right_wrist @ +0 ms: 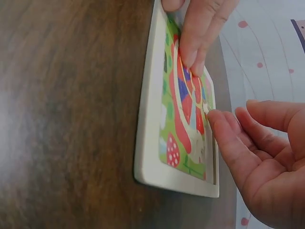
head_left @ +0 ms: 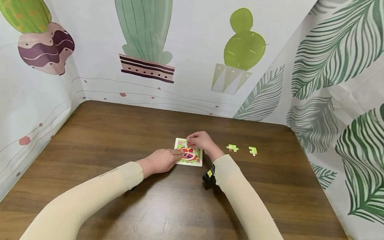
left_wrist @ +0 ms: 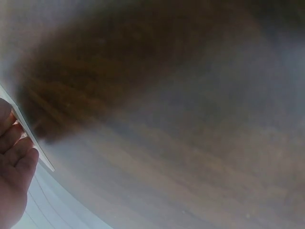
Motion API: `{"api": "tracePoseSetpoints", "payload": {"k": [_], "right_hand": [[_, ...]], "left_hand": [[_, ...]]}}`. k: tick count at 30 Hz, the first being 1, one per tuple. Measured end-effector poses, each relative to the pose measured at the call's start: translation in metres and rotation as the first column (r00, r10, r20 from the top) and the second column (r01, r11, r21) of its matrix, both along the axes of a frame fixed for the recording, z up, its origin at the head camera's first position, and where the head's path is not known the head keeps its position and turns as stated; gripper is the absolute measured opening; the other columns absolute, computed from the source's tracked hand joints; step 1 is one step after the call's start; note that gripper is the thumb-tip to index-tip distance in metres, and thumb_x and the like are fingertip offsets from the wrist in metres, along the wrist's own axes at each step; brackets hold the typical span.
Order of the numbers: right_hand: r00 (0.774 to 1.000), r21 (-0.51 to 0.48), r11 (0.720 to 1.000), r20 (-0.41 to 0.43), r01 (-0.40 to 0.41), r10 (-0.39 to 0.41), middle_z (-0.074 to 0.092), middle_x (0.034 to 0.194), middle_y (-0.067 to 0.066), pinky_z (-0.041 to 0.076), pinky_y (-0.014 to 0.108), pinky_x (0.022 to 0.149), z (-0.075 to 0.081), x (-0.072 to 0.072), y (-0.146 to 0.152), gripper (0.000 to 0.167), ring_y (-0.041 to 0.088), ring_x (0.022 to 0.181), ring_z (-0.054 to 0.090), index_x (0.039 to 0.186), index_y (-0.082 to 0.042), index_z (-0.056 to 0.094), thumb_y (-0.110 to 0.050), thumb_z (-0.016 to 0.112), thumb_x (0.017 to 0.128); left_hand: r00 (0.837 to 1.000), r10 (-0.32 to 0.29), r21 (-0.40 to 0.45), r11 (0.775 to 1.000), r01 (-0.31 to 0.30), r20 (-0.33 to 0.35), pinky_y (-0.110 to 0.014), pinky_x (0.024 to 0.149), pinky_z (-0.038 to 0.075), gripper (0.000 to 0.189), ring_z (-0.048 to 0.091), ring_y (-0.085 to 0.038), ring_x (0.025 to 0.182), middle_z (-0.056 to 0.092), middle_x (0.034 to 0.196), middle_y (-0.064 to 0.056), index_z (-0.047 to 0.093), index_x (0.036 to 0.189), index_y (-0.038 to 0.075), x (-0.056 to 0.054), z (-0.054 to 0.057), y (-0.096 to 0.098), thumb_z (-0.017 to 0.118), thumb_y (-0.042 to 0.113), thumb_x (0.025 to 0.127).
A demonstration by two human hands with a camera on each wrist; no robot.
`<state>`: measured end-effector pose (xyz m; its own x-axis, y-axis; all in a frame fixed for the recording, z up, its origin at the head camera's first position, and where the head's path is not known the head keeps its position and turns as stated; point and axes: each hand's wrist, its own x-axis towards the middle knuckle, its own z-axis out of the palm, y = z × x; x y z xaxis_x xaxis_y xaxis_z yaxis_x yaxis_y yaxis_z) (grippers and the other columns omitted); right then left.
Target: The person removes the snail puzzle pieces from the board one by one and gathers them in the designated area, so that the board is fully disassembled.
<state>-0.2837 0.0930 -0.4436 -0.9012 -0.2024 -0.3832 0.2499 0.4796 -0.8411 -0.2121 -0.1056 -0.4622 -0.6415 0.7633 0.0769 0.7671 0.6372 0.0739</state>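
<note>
A small jigsaw puzzle board (head_left: 189,164) with a white frame lies on the table, its picture showing a red, blue and white curling figure on green. My left hand (head_left: 162,159) reaches over its left side, and the straight fingers (right_wrist: 190,52) rest on the middle of the picture. At the far right part of the board is my right hand (head_left: 201,139). In the right wrist view a fingertip of the right hand (right_wrist: 267,162) meets the picture's edge beside the frame, the other fingers loosely bent. No piece shows between them.
Two loose green jigsaw pieces, a left one (head_left: 232,148) and a right one (head_left: 253,150), lie on the brown wooden table (head_left: 141,125) to the right of the board. A patterned cloth wall (head_left: 194,63) with cacti and leaves stands behind the table.
</note>
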Motion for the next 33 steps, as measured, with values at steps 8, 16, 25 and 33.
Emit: {"api": "tracePoseSetpoints", "payload": {"k": [8,16,25,33], "right_hand": [[0.999,-0.045,0.999,0.052,0.019,-0.017,0.072,0.122,0.027,0.06,0.036,0.097,0.0006,-0.0017,-0.003,0.03,0.028,0.107,0.074,0.122,0.009,0.068,-0.011,0.057,0.104],[0.992,-0.112,0.992,0.121,0.06,-0.047,0.075,0.112,0.024,0.062,0.03,0.091,-0.0012,-0.0042,-0.0041,0.029,0.015,0.088,0.072,0.123,0.011,0.067,-0.009,0.057,0.103],[0.973,-0.171,0.971,0.187,0.166,-0.134,0.073,0.083,0.008,0.062,0.02,0.074,-0.0058,-0.0052,-0.0062,0.029,0.01,0.073,0.069,0.124,0.011,0.067,-0.006,0.06,0.101],[0.973,-0.16,0.971,0.179,0.175,-0.146,0.074,0.085,0.008,0.062,0.021,0.076,-0.0014,-0.004,-0.0084,0.029,0.009,0.073,0.068,0.124,0.01,0.067,-0.005,0.06,0.101]], "left_hand": [[0.999,0.02,-0.012,1.0,-0.02,0.025,-0.04,0.103,0.057,0.036,0.066,-0.024,0.129,0.068,0.138,-0.013,0.068,0.134,0.003,0.0004,0.0028,0.0012,0.063,0.013,0.099],[1.0,0.017,0.002,1.0,-0.017,0.015,-0.04,0.101,0.057,0.035,0.068,-0.025,0.127,0.07,0.136,-0.013,0.069,0.132,0.003,-0.0001,0.0025,0.0016,0.063,0.013,0.098],[1.0,0.011,0.017,1.0,-0.011,0.012,-0.041,0.099,0.058,0.034,0.069,-0.026,0.124,0.07,0.135,-0.013,0.07,0.13,0.002,0.0005,0.0012,0.0019,0.063,0.013,0.098],[1.0,0.017,0.017,1.0,-0.017,0.012,-0.04,0.099,0.059,0.034,0.07,-0.026,0.123,0.071,0.133,-0.014,0.071,0.129,0.002,-0.0001,0.0035,0.0024,0.063,0.012,0.097]]}}
